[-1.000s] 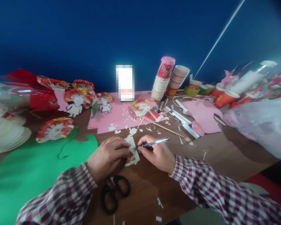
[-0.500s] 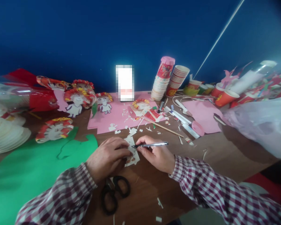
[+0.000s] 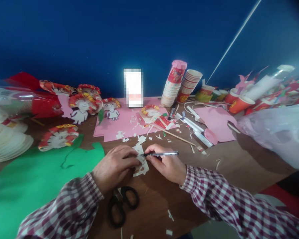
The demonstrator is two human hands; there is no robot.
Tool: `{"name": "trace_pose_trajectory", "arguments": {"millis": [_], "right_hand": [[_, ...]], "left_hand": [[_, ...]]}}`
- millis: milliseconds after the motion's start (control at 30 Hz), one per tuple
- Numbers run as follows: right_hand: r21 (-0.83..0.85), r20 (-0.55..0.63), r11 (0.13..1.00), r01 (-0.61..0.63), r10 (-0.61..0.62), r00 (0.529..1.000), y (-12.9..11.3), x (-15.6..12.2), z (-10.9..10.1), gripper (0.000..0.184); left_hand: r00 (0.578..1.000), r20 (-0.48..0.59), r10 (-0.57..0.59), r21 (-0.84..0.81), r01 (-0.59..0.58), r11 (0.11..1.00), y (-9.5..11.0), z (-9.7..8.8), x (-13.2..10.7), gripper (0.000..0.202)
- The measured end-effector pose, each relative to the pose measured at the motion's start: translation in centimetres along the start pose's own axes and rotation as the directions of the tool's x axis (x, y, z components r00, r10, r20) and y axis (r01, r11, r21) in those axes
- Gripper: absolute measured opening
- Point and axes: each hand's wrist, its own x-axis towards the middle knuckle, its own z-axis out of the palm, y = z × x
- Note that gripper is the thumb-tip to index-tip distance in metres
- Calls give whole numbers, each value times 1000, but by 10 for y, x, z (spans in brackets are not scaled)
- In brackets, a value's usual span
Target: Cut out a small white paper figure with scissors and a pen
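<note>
On the brown table before me lies a small piece of white paper point(image 3: 142, 170) with dark drawn lines and brownish marks. My left hand point(image 3: 116, 165) holds it down from the left, fingers bent and pressed together over its edge; the thumb is mostly hidden. From the right, my right hand point(image 3: 164, 161) grips a pen point(image 3: 165, 153) in a pinch, its tip at the paper. Black-handled scissors point(image 3: 123, 202) rest below my left hand, blades partly hidden beneath it.
A green sheet point(image 3: 40, 186) spreads at the left, with a paper-plate ring point(image 3: 58, 137) near its top edge. Pink sheets point(image 3: 122, 129), scattered scraps, a wooden stick point(image 3: 174, 133) and a glue stick point(image 3: 203, 138) lie beyond my hands. Stacked cups point(image 3: 173, 84) stand behind.
Almost nothing differs. The pen and my right hand have shifted very slightly at the paper; my left hand stays in place.
</note>
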Motion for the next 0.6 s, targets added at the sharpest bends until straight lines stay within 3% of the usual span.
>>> {"name": "trace_pose_trajectory", "arguments": {"millis": [600], "right_hand": [[-21, 42, 997, -69, 70, 997, -5, 0, -3, 10]], "left_hand": [[1000, -7, 6, 0, -6, 1000, 0, 0, 0, 22]]}}
